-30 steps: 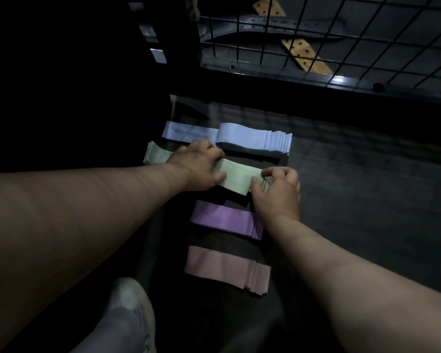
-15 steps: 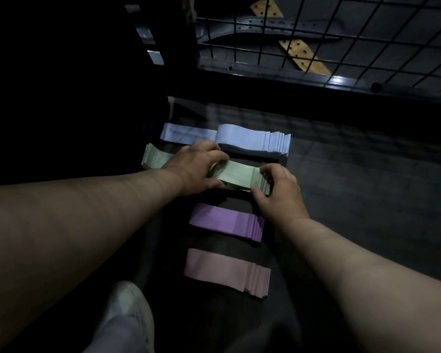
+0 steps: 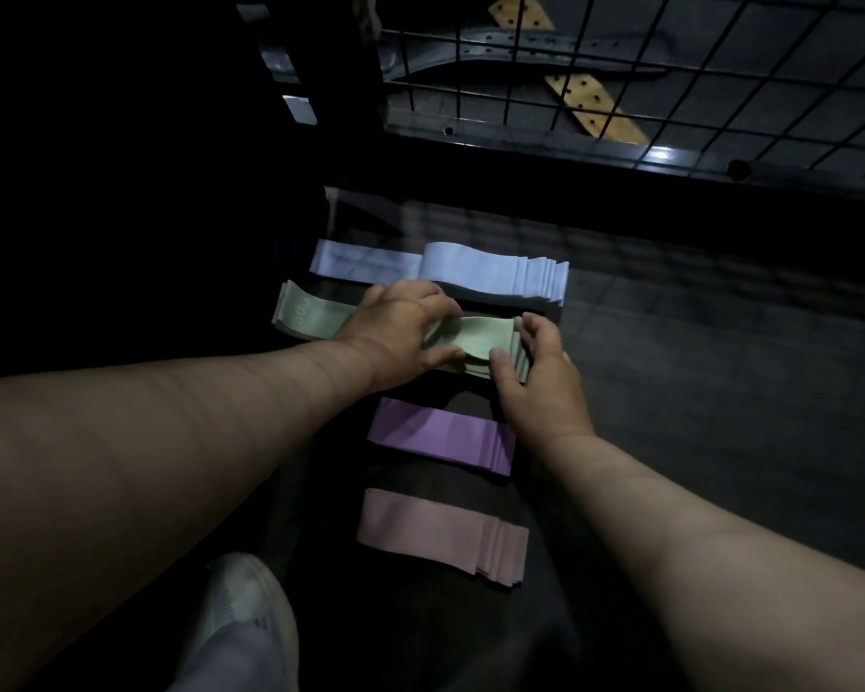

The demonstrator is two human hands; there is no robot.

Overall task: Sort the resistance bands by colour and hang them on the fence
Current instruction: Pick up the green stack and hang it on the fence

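Note:
Four stacks of resistance bands lie in a row on the dark floor: pale blue (image 3: 490,274) farthest, then green (image 3: 305,317), purple (image 3: 440,437) and pink (image 3: 440,534) nearest. My left hand (image 3: 400,332) grips the middle of the green stack, thumb under it and fingers over it. My right hand (image 3: 535,377) pinches the green stack's right end, which is bunched and lifted between the two hands. The wire fence (image 3: 670,82) stands beyond the bands at the top.
My white shoe (image 3: 246,621) is on the floor at the bottom left. Behind the fence lie a dark perforated strap (image 3: 545,45) and a tan perforated strap (image 3: 590,107). The left side of the scene is in deep shadow.
Both hands have closed in on the green stack. Its right part now bunches up and lifts between them, where it lay flatter a second ago.

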